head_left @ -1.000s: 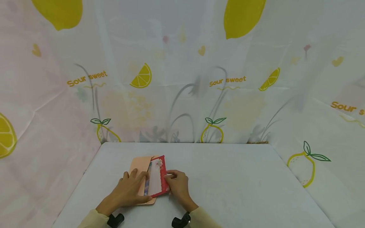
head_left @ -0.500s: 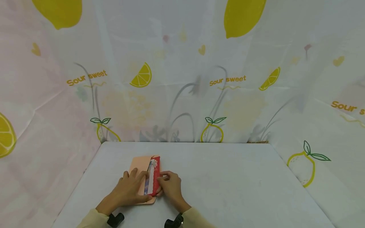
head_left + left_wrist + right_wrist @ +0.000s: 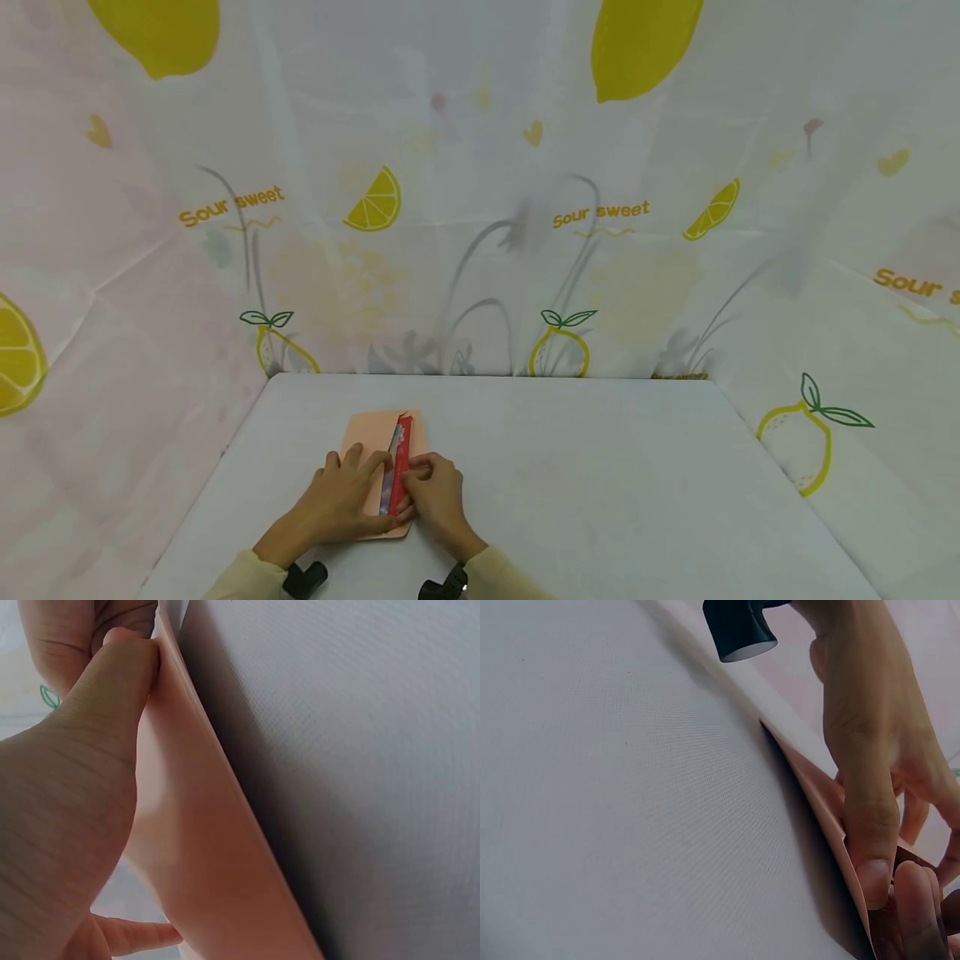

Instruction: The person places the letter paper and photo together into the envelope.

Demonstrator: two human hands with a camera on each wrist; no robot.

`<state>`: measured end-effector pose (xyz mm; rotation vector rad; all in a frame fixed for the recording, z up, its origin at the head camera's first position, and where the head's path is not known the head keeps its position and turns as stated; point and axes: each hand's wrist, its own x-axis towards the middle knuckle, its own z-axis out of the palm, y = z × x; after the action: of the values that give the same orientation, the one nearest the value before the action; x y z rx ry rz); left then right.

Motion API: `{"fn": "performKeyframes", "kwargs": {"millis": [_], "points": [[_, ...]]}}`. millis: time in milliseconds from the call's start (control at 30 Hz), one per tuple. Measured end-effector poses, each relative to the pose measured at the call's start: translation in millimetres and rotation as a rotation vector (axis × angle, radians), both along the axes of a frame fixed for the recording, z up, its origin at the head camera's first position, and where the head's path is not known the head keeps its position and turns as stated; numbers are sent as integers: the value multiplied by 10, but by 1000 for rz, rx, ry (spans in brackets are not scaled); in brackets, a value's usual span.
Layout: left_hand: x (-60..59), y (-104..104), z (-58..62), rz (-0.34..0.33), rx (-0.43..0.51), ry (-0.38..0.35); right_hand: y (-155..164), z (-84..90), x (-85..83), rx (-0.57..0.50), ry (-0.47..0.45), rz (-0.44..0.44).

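A peach paper envelope (image 3: 367, 428) lies on the white table, its opening toward the right. A red-bordered card (image 3: 403, 442) sticks out of it as a narrow strip, beside a blue-purple patterned edge. My left hand (image 3: 341, 497) rests spread over the envelope, thumb near its lower edge. In the left wrist view, that thumb presses the peach paper (image 3: 202, 847). My right hand (image 3: 441, 496) pinches the card's outer edge between thumb and fingers. Most of the card is hidden inside the envelope. In the right wrist view, the left thumb (image 3: 874, 881) lies close to the right fingers.
The white table (image 3: 600, 467) stretches away to the right and back. A lemon-printed cloth (image 3: 480, 275) hangs behind it and along both sides. Dark camera mounts (image 3: 306, 579) sit at the wrists.
My right hand has moved left, sliding the red-bordered card deeper into the envelope, so its white part no longer shows. My left hand has stayed in place.
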<state>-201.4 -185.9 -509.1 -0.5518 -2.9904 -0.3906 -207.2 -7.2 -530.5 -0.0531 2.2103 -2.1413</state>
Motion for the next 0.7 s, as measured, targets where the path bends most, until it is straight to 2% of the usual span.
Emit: {"fn": "performKeyframes", "kwargs": {"millis": [300, 700], "points": [[14, -9, -3, -22, 6, 46, -36, 54, 44, -37, -32, 38], [8, 1, 4, -26, 7, 53, -57, 39, 31, 29, -8, 63]]}}
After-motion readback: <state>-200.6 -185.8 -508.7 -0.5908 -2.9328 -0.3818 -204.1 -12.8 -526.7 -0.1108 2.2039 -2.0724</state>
